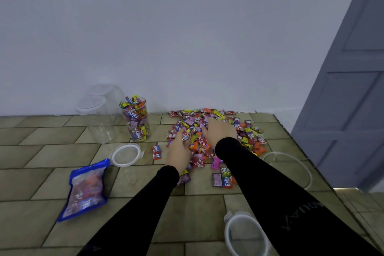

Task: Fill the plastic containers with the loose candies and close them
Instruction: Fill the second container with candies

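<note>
Now both hands' fingers (184, 137) amid the candy pile (247, 133).

even, soft indoor light; faint shadows; slight overall blur; wide-angle bending at the edges; no strong glare

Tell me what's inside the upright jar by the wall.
The jar is packed to its open rim with wrapped candies, some poking above the top. No lid on it. Wrappers against the wall hide whatever sits in the middle and at the bottom.
</note>
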### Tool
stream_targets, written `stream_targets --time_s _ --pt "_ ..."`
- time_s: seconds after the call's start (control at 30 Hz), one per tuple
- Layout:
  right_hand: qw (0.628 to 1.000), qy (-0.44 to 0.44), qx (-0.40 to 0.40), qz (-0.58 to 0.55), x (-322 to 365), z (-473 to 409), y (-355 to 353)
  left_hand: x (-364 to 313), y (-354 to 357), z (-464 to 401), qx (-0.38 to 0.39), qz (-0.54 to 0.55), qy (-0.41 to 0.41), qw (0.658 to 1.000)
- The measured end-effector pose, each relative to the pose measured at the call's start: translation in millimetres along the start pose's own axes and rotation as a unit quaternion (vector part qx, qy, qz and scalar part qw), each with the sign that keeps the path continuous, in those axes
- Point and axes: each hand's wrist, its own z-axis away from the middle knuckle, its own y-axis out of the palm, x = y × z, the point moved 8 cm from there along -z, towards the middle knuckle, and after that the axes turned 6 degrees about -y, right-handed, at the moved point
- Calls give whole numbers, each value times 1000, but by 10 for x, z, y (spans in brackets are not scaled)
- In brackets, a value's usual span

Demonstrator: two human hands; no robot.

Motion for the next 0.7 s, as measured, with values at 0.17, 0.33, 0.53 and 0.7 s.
stream_targets --time_s 0.17,0.33,0.53,0.7 --pt "1000 -27 -1 -7 17 -59 -147 -85 63 29 -11 18 -24 999" --pt "999 -43 -19 -28 -26 -69 -369 -237 40 92 -33 64 -38 997" --pt "988 -32 -28 -150 -242 -22 -642 -492 36 193 -73 128 -30 989" --pt "940 -21 -61 -334 -535 190 -811 -821 99 412 -66 202 -27 977"
